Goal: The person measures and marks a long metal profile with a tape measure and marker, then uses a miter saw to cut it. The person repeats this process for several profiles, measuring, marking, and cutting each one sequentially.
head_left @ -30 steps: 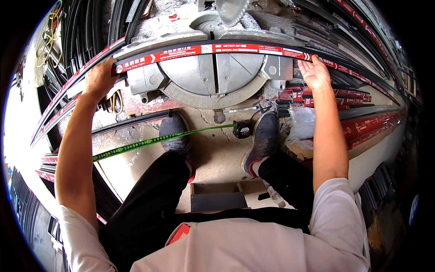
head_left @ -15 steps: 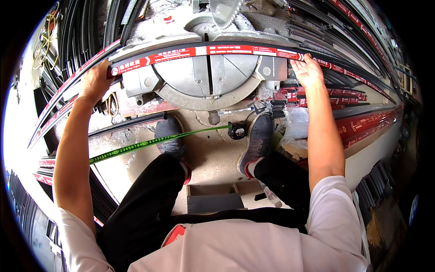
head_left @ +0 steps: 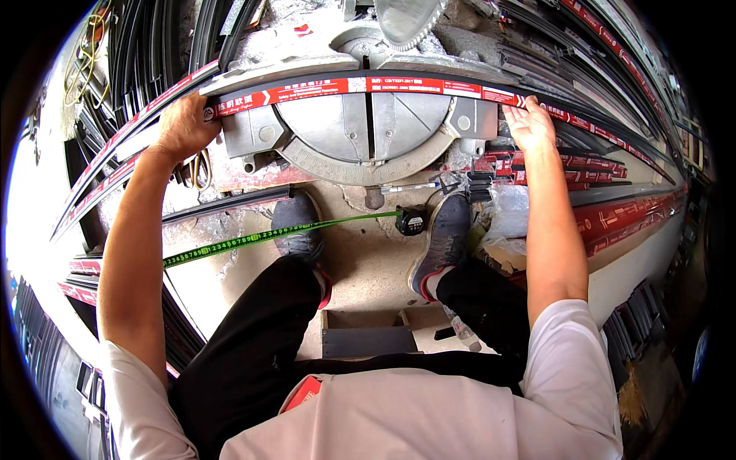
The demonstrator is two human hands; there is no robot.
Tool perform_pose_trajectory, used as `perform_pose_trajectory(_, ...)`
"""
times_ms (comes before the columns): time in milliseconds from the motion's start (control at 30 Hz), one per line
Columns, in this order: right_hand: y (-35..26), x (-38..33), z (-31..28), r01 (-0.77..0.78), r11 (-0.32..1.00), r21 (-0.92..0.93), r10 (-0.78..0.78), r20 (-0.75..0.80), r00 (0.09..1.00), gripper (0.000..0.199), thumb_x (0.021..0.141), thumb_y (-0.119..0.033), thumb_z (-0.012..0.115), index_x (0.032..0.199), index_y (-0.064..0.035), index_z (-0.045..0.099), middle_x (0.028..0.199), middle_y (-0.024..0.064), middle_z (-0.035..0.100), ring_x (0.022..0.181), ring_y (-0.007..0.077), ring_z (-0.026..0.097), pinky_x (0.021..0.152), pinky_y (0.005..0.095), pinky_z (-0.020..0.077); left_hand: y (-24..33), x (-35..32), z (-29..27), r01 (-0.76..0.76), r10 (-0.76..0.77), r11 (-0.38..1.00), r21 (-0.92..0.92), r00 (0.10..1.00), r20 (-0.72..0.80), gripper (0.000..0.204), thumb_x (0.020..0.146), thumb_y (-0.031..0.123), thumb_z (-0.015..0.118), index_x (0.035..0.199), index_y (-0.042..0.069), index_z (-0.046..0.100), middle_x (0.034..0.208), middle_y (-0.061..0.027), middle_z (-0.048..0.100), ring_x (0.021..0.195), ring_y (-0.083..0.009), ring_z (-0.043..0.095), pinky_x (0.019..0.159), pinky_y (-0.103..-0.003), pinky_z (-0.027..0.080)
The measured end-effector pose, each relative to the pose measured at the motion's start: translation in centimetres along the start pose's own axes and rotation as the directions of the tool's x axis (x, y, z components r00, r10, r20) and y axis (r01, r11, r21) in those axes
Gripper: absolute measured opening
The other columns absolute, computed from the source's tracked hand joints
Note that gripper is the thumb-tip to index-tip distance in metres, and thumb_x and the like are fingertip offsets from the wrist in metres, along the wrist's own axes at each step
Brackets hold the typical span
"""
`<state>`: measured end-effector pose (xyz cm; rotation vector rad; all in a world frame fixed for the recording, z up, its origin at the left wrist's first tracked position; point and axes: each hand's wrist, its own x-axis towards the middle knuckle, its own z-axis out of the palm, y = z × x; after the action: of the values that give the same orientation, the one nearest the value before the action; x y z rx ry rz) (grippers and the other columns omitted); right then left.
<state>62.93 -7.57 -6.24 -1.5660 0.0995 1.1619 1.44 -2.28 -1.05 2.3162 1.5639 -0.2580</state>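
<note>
A long dark profile bar (head_left: 307, 89) with a red printed strip lies across the grey saw table (head_left: 322, 126) of a mitre saw, over its dark slot. My left hand (head_left: 184, 126) is closed round the bar left of the saw table; the bar's course under that hand is hidden. At the table's right side, my right hand (head_left: 530, 126) holds the bar with the thumb at its upper edge and the fingers below. Beyond the bar, the toothed saw blade (head_left: 410, 21) stands raised at the top of the view.
On the floor, a black tape measure (head_left: 412, 221) lies between my shoes, its green tape (head_left: 230, 245) drawn out leftward. Dark profiles (head_left: 157, 46) are heaped at the left, more red-stripped ones (head_left: 583, 167) at the right. A pen (head_left: 406, 187) lies before the saw.
The whole scene sits slightly further right in the view. The bar keeps its place over the saw, and both hands still hold it.
</note>
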Motion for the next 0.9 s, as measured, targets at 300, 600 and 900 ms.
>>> perform_pose_trajectory(300,0.0,0.2,-0.1,0.001,1.0,0.009,-0.001,-0.002,1.0,0.043,0.111,-0.021,0.057,0.145,0.0003,0.044,0.151,0.028,0.041,0.146,0.0419,0.041,0.124,0.0548,0.0398,-0.1,0.4,-3.2,0.016,0.044,0.966,-0.259,0.973,0.228,0.063,0.093,0.059,0.071,0.105,-0.003,0.071,0.08,-0.0146,0.066,0.076,-0.0261,0.062,0.075,-0.042,0.05)
perform_pose_trajectory(600,0.1,-0.4,0.2,0.011,1.0,0.026,-0.011,-0.004,1.0,0.046,0.11,-0.021,0.059,0.146,0.0014,0.043,0.152,0.0268,0.042,0.146,0.041,0.042,0.125,0.0545,0.0383,0.2,1.1,-3.3,0.163,-0.07,0.948,-0.274,0.944,0.321,0.064,0.099,0.059,0.067,0.109,-0.004,0.073,0.081,-0.0134,0.071,0.076,-0.0225,0.063,0.075,-0.04,0.051)
perform_pose_trajectory(900,0.0,-0.2,0.1,-0.005,0.998,0.065,0.007,-0.018,1.0,0.047,0.109,-0.023,0.061,0.146,0.0019,0.044,0.151,0.0251,0.044,0.144,0.0386,0.045,0.126,0.0519,0.0376,0.1,1.1,-2.9,0.139,-0.047,0.937,-0.319,0.959,0.278,0.06,0.099,0.054,0.069,0.112,-0.004,0.072,0.086,-0.0159,0.073,0.079,-0.0238,0.064,0.078,-0.041,0.051)
